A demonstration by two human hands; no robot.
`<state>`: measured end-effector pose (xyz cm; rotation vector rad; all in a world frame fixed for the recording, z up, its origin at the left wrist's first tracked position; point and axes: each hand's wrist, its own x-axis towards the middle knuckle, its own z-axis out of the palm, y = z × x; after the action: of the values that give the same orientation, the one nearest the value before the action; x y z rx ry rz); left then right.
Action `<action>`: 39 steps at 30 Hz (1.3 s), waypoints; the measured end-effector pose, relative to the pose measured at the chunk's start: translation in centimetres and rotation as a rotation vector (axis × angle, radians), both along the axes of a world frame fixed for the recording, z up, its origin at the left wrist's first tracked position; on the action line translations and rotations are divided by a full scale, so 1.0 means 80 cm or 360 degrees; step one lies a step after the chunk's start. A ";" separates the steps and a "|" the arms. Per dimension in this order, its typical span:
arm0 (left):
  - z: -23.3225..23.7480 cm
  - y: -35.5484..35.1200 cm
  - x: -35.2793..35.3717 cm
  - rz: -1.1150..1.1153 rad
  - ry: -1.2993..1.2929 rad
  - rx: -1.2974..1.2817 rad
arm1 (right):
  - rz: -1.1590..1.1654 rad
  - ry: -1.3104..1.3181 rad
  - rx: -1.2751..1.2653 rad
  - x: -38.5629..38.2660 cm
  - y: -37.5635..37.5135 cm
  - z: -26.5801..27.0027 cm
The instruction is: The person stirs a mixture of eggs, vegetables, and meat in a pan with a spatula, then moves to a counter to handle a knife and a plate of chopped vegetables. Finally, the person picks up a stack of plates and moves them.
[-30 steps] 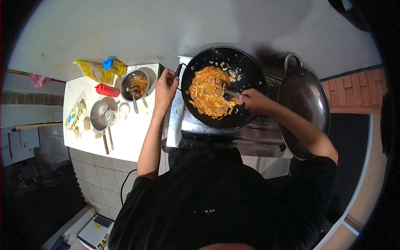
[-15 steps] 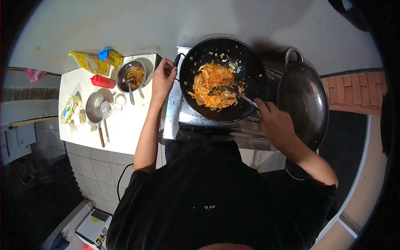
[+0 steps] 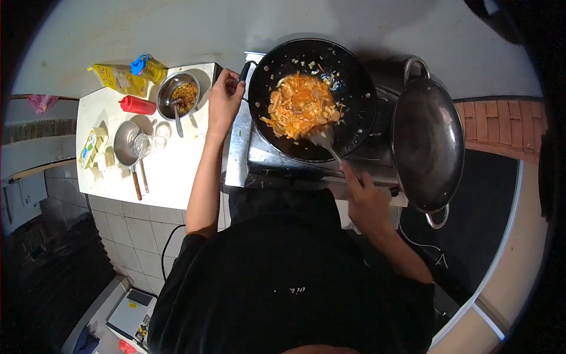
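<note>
A black wok (image 3: 354,127) sits on the metal stove (image 3: 271,154), holding a reddish-orange mix (image 3: 300,105) of shredded food in sauce. My left hand (image 3: 225,100) grips the wok's black side handle (image 3: 245,71) at its left. Below the wok's lower right rim, my right hand (image 3: 368,203) is closed on the handle of a metal spatula (image 3: 322,139). The spatula's blade lies in the wok at the lower edge of the food. My right fingers are slightly blurred, with the index finger stretched along the handle.
A second, large wok (image 3: 427,147) stands at the right. The white table (image 3: 171,183) at the left bears a metal bowl (image 3: 193,79) of chopped food with a spoon, a red bottle (image 3: 138,105), yellow packages, a saucepan (image 3: 126,141) and an egg carton (image 3: 91,150).
My right hand has moved down and slightly left with the spatula, whose blade has come to the food's lower edge. The food lies differently in the wok. The view has shifted slightly.
</note>
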<state>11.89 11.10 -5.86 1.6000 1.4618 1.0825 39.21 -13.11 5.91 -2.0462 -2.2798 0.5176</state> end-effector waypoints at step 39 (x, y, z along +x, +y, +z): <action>0.013 0.000 -0.002 -0.0050 0.0194 0.0003 | -0.0354 0.0024 -0.0018 -0.017 0.007 0.064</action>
<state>11.71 11.11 -4.86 1.7102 1.5096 0.9839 37.82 -12.57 11.01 -2.2544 -2.0102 0.5297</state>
